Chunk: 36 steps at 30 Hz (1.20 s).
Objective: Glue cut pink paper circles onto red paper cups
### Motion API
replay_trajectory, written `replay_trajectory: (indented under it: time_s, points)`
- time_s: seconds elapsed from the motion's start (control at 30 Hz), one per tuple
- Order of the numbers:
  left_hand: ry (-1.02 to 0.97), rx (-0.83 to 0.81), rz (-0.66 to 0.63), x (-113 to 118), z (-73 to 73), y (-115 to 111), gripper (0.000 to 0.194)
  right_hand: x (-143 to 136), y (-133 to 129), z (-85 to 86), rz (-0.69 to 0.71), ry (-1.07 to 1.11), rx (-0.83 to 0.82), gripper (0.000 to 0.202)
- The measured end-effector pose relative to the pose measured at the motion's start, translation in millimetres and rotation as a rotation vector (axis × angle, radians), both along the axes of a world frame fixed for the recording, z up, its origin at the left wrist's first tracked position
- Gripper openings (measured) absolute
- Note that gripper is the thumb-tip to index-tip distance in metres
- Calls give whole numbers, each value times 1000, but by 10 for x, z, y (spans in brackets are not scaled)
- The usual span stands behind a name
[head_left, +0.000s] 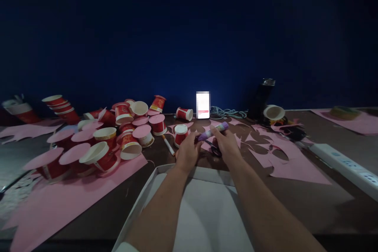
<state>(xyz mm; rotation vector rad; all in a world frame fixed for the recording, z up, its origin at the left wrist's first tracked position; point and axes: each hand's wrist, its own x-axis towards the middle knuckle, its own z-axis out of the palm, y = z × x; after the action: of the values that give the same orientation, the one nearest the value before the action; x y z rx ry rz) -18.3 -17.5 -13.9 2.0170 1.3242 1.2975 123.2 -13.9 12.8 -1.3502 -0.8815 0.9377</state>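
Observation:
Both hands meet at a purple glue stick (213,131) near the middle of the table. My left hand (189,151) is closed at its left end, and my right hand (226,141) grips its right part. Just left of my left hand stands a red paper cup (180,134) with a white upturned base. Dark-handled scissors (216,150) lie on the table between the hands, partly hidden. Beneath my forearms is an open white box (206,204). A white and orange marker (168,145) rests to the left.
Many red paper cups (130,145), several with pink discs, crowd the left. Cut pink paper (295,161) and a white power strip (345,163) lie right. A lit phone (203,105) stands at the back, near cables (228,113) and a black bottle (261,98).

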Motion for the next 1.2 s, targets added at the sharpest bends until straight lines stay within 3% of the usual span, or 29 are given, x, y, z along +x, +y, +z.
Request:
replay_trajectory:
  time_s: [0.5,0.67,0.77,0.9,0.93,1.07,1.2]
  points:
    - [-20,136,100,-13,-1,-42,19,-129,-86,37,134,162,-2,42]
    - [33,116,73,-38,34,-39,21,-161,-72,-4,127,218,5,37]
    - [127,49,46,-169,164,-48,25,-171,-19,-46,102,301,-94,34]
    - [322,-122,502,-472,384,-77,41,-68,100,-69,-99,694,-124,30]
    - [397,-198,551,-542,416,-80,41,-25,127,-70,-147,795,-114,29]
    - [589,-506,421,-706,419,-76,27,103,190,-84,-218,961,-60,32]
    - [623,-594,361,-726,369,-64,32,108,202,-115,-191,1053,-60,31]
